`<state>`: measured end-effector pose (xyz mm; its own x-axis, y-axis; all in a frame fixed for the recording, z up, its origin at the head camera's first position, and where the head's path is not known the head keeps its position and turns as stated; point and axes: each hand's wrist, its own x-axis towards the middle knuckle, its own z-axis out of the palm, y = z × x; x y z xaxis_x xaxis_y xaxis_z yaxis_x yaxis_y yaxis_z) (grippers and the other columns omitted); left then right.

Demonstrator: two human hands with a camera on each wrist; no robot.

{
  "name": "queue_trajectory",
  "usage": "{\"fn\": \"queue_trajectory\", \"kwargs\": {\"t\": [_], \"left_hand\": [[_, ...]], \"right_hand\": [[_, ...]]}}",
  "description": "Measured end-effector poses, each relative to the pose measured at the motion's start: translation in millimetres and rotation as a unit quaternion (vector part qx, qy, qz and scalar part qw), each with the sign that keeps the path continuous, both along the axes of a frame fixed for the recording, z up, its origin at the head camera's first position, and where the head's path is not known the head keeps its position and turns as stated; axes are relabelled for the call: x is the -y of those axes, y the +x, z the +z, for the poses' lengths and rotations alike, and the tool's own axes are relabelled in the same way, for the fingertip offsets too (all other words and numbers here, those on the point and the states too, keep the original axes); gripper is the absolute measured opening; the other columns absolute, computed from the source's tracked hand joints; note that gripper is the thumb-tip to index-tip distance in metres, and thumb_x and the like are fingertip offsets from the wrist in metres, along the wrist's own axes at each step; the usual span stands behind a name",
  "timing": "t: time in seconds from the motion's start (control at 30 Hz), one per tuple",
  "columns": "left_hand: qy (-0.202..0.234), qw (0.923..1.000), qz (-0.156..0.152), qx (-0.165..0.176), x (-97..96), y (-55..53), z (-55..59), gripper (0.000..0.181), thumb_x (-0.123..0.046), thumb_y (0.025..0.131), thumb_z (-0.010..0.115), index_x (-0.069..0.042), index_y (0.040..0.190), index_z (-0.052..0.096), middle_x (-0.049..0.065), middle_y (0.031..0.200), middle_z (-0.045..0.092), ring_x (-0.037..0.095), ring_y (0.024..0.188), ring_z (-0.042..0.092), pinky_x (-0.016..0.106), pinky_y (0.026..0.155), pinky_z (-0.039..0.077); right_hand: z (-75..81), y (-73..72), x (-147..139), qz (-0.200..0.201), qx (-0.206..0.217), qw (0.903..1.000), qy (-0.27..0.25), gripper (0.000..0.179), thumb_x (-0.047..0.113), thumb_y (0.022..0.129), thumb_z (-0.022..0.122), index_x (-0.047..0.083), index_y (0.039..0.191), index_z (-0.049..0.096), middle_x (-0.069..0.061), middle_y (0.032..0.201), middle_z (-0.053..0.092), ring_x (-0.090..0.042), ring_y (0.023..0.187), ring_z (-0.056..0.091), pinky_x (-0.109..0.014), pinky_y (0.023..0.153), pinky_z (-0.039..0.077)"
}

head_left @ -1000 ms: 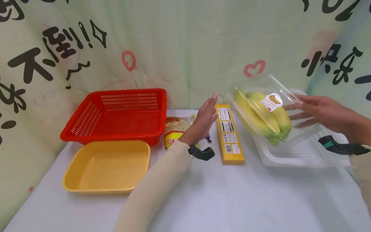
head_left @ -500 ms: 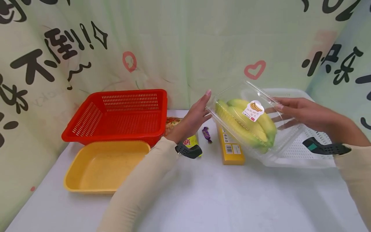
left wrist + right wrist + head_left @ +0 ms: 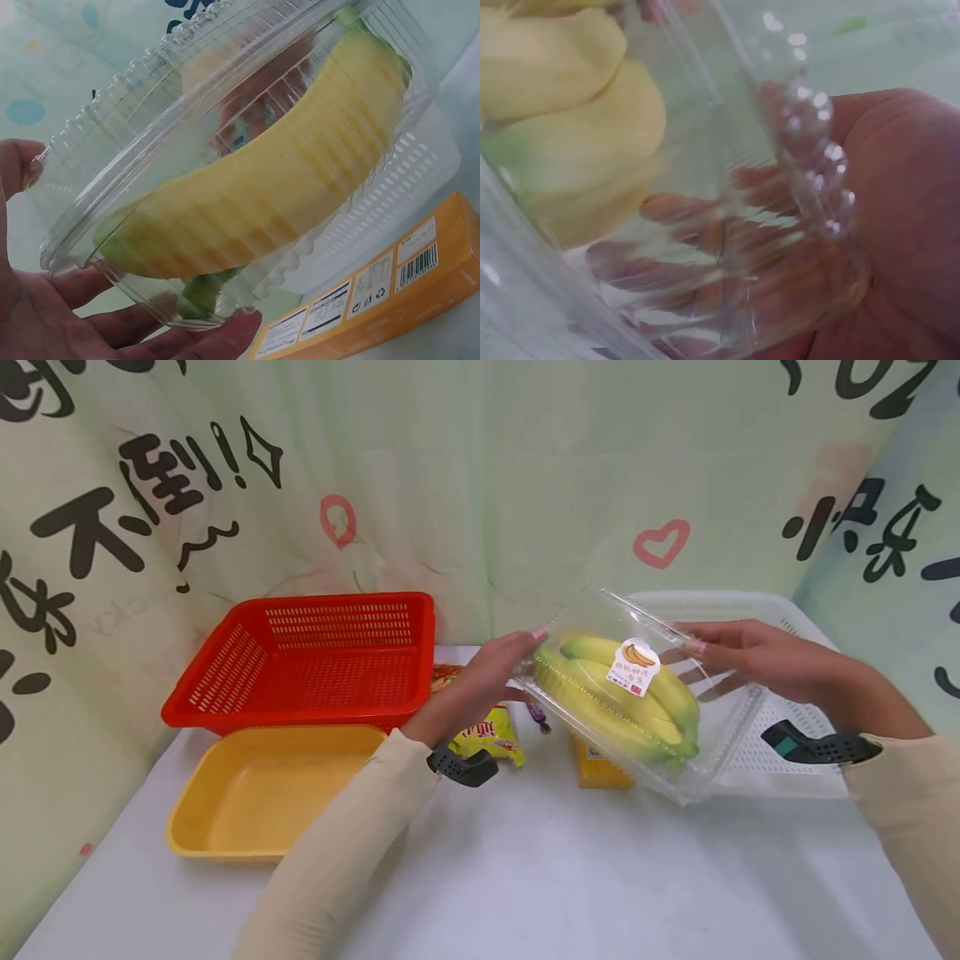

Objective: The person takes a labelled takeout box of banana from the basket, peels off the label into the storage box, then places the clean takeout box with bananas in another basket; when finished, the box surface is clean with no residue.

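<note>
A clear plastic clamshell box of yellow-green bananas [image 3: 622, 693] hangs tilted above the white table, between both hands. My left hand [image 3: 487, 672] holds its left end, with the thumb on the rim and the fingers [image 3: 210, 337] under the box [image 3: 247, 180]. My right hand [image 3: 742, 652] holds the right end. In the right wrist view its fingers show through the plastic [image 3: 667, 187] from beneath, and the palm [image 3: 900, 187] lies against the rim. A white label with a banana picture [image 3: 633, 666] sits on the lid.
A red slotted basket [image 3: 300, 660] stands at the back left, with a yellow tray [image 3: 270, 793] in front of it. A white slotted basket [image 3: 780, 752] sits at the right. Under the box lie an orange carton [image 3: 596, 770], a yellow snack packet [image 3: 487, 735] and a purple candy [image 3: 537, 716].
The banana box has come left and down from over the white basket, carried by the right hand. The left hand has moved to meet it and now holds its left end.
</note>
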<state>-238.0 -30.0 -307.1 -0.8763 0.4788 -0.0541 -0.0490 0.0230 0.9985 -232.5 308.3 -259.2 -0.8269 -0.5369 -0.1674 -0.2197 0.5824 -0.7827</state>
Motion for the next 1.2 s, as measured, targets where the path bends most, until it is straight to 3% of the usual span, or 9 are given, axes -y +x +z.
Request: {"fn": "queue_trajectory", "kwargs": {"t": [0.17,0.3,0.57,0.87,1.2], "left_hand": [[-0.002,0.9994,-0.031,-0.017,11.0,8.5,0.3,0.052,-0.041,0.101,0.045,-0.017,0.147,0.039,0.006,0.132,0.048,0.026,0.119,0.048,0.043,0.092,0.051],[-0.011,0.999,-0.04,-0.02,16.2,15.1,0.7,0.052,-0.04,0.102,0.043,-0.02,0.149,0.036,0.006,0.133,0.047,0.026,0.119,0.048,0.044,0.094,0.05],[-0.042,0.9988,-0.008,-0.025,26.3,30.4,-0.3,0.066,-0.046,0.099,0.047,-0.036,0.156,0.014,-0.005,0.159,0.02,0.026,0.134,0.038,0.046,0.092,0.051],[-0.066,0.9966,0.022,-0.044,37.4,48.2,-10.0,0.059,-0.04,0.1,0.048,-0.033,0.155,0.025,-0.006,0.152,0.034,0.022,0.124,0.048,0.041,0.086,0.054],[-0.047,0.9973,0.044,-0.034,50.7,70.3,-18.0,0.058,-0.035,0.1,0.051,-0.034,0.154,0.029,-0.007,0.154,0.029,0.026,0.123,0.05,0.043,0.086,0.055]], "right_hand": [[1.7,2.7,9.1,0.015,-0.001,0.9999,-0.001,0.055,0.022,0.104,0.045,0.011,0.155,0.026,-0.022,0.142,0.047,-0.037,0.115,0.058,-0.042,0.081,0.057],[1.2,3.9,15.0,0.015,-0.001,0.9999,-0.003,0.056,0.021,0.105,0.045,0.008,0.155,0.024,-0.025,0.142,0.045,-0.039,0.115,0.058,-0.043,0.081,0.057],[-2.4,4.9,27.3,0.027,0.01,0.9994,-0.019,0.055,0.021,0.105,0.045,0.006,0.154,0.026,-0.023,0.141,0.048,-0.038,0.115,0.058,-0.044,0.081,0.056],[-5.5,10.9,45.1,0.032,0.029,0.9989,-0.019,0.055,0.021,0.104,0.046,0.002,0.152,0.028,-0.023,0.139,0.05,-0.04,0.115,0.057,-0.044,0.08,0.057],[-11.1,17.4,61.3,0.045,0.053,0.9974,-0.02,0.055,0.022,0.104,0.048,0.005,0.153,0.029,-0.022,0.137,0.052,-0.036,0.113,0.059,-0.044,0.081,0.056]]}}
